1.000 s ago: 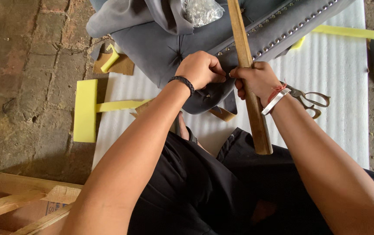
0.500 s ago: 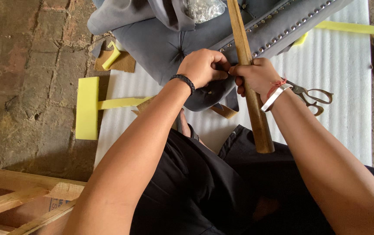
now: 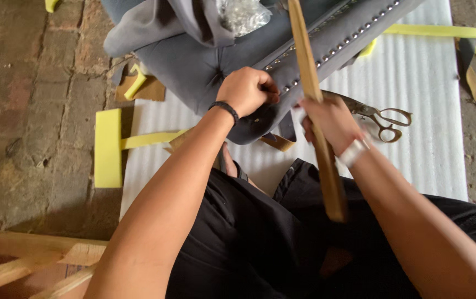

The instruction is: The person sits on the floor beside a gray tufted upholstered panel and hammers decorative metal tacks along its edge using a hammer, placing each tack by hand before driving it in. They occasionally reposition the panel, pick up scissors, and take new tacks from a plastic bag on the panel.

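A grey upholstered panel (image 3: 204,61) with a row of metal studs (image 3: 337,44) lies across my lap and the white mat. My left hand (image 3: 246,88), with a black wristband, is closed on the panel's grey fabric edge. My right hand (image 3: 332,119), with a white wristband, grips a long wooden stick (image 3: 315,111) that slants from the top of the view down over my legs. The stick passes over the studded edge.
Metal scissors (image 3: 381,116) lie on the white ribbed foam mat (image 3: 426,111) right of my right hand. Yellow foam pieces (image 3: 108,147) and strips lie on the brick floor. A wooden frame (image 3: 22,266) sits at the bottom left. A clear plastic bag (image 3: 243,14) rests on the panel.
My right hand has drawn away from my left hand, to the right and down, taking the stick with it. The left hand stays on the fabric.
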`<action>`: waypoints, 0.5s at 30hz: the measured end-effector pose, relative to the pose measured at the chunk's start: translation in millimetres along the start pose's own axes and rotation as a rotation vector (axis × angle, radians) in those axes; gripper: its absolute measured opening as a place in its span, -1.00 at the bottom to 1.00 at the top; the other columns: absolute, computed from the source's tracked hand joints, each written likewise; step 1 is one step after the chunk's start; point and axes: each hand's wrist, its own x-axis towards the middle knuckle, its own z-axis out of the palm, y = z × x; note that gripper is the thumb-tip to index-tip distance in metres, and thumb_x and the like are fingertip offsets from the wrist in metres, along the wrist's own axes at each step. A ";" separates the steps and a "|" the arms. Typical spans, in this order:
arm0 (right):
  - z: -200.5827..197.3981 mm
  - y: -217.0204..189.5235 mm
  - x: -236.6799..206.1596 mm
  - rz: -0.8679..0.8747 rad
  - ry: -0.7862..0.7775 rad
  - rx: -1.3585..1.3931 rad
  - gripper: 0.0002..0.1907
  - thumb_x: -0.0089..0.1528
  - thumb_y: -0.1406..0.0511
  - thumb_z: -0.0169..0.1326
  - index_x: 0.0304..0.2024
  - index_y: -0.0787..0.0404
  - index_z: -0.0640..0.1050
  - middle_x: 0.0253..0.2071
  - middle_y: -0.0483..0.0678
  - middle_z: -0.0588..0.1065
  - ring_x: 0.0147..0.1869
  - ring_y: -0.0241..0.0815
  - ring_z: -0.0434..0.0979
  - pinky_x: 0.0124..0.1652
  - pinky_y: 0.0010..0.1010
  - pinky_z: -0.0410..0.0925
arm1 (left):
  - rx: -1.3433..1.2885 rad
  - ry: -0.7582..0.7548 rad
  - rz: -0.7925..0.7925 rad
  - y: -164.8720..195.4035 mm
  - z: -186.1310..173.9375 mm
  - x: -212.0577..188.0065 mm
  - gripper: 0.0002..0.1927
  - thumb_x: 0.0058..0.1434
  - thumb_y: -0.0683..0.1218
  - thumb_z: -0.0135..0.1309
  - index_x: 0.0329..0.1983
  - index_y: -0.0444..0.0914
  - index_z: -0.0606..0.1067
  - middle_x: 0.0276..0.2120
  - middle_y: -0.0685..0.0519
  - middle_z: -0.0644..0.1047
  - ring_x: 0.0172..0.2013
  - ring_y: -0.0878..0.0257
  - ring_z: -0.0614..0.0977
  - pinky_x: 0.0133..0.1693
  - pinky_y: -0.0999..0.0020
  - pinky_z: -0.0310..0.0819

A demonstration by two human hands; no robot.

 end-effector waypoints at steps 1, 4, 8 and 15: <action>-9.0 10.0 -14.7 0.032 0.023 0.005 -0.68 0.29 0.17 0.06 -0.16 0.33 0.60 -0.63 -0.06 0.37 -0.64 -0.23 0.36 -0.61 -0.38 0.23 | -0.011 -0.009 0.001 -1.4 0.4 1.6 -0.80 -0.06 0.00 0.40 -0.33 -0.06 0.71 -0.39 0.11 0.69 -0.32 0.24 0.72 -0.25 0.32 0.54; -28.8 45.3 -60.6 0.040 0.056 0.056 -0.68 0.30 0.23 0.05 -0.05 0.36 0.57 -0.61 -0.08 0.36 -0.65 -0.26 0.31 -0.63 -0.38 0.17 | -0.043 -0.029 0.000 -4.9 3.3 4.7 -0.81 -0.04 -0.03 0.40 -0.33 -0.09 0.71 -0.40 0.12 0.70 -0.33 0.29 0.73 -0.26 0.36 0.55; -42.2 73.4 -106.8 0.000 0.018 0.080 -0.59 0.23 0.37 0.00 0.15 0.28 0.47 -0.58 -0.10 0.38 -0.66 -0.27 0.35 -0.63 -0.41 0.24 | -0.070 -0.017 -0.010 -4.1 9.7 4.7 -0.83 -0.03 -0.05 0.39 -0.34 -0.12 0.70 -0.41 0.12 0.70 -0.34 0.34 0.73 -0.26 0.40 0.56; -41.2 72.7 -131.1 0.047 -0.021 0.008 -0.52 0.18 0.42 0.02 0.19 0.28 0.46 -0.61 -0.09 0.38 -0.62 -0.28 0.37 -0.56 -0.43 0.30 | -0.035 -0.004 -0.051 4.5 9.9 5.5 -0.85 -0.03 -0.06 0.38 -0.36 -0.11 0.70 -0.44 0.12 0.69 -0.37 0.31 0.72 -0.28 0.36 0.55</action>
